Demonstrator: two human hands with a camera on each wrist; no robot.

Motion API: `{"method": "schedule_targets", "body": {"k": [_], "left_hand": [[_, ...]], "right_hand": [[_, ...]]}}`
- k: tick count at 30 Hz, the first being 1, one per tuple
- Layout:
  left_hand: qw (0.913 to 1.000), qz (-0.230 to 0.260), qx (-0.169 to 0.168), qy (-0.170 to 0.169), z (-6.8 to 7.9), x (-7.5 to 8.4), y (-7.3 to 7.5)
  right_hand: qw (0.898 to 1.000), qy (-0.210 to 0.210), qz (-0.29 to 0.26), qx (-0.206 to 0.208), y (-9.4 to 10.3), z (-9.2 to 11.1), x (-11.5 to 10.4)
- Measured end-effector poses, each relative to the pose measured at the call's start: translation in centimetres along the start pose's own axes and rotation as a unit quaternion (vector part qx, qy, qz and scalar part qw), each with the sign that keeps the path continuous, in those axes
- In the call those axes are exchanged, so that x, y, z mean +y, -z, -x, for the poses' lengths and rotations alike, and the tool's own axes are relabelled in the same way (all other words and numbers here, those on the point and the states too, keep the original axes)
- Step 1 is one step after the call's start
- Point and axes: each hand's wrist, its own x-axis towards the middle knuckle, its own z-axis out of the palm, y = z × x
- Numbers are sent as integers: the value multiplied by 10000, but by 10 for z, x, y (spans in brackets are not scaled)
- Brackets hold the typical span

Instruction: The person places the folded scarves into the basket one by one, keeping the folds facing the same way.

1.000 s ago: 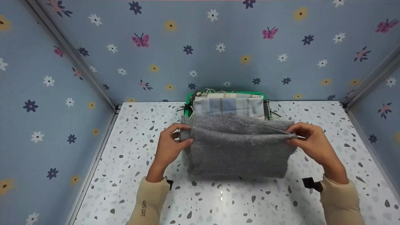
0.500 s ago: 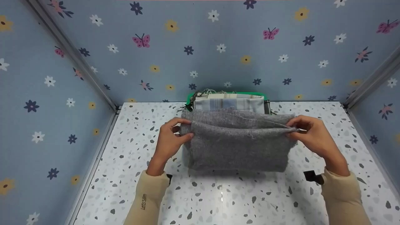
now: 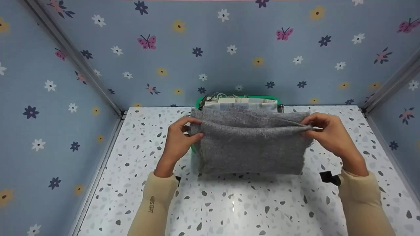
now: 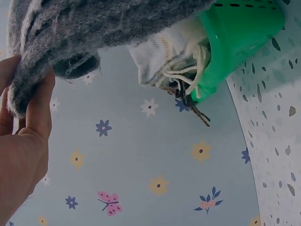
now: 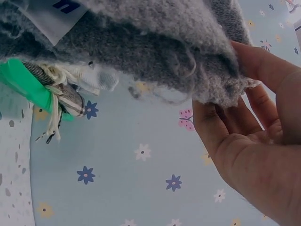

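A folded grey woollen scarf (image 3: 251,147) hangs above the table in both hands, its folded layers gaping a little along the top. My left hand (image 3: 178,141) pinches its left edge between thumb and fingers. The right edge is pinched by my right hand (image 3: 331,136) in the same way. Behind and below the scarf stands a green basket (image 4: 242,40), mostly hidden by it in the head view. Folded plaid scarves (image 3: 242,102) with knotted fringes fill the basket up to its rim. In the right wrist view a white label (image 5: 56,21) shows on the grey scarf's underside.
The white speckled table (image 3: 229,209) runs back to a blue flowered wall (image 3: 226,42). Side panels with metal rails (image 3: 95,170) close it in on the left and right. Fringe strands (image 4: 200,115) hang over the basket's rim.
Both hands have carried the grey scarf away from the person toward the wall. It now covers more of the basket and the plaid scarves. Both hands keep their pinch.
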Motion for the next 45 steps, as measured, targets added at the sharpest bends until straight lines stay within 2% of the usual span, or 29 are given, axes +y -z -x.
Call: {"method": "schedule_targets", "body": {"k": [11,19,31,38,45], "left_hand": [[9977,498,-85,456,-24,5,6],[9968,617,-75,501,-37,2,8],[9973,560,207,439,-56,-1,8],[9967,582,558,118,-66,-1,4],[9958,372,833,-82,-71,-11,0]], "right_hand": [[9998,-77,177,38,9,-21,-5],[9996,-162,245,56,13,-36,-6],[9988,-290,249,291,13,-53,-5],[9987,-288,-12,429,8,-60,-3],[9983,-282,-191,464,1,-66,1]]}}
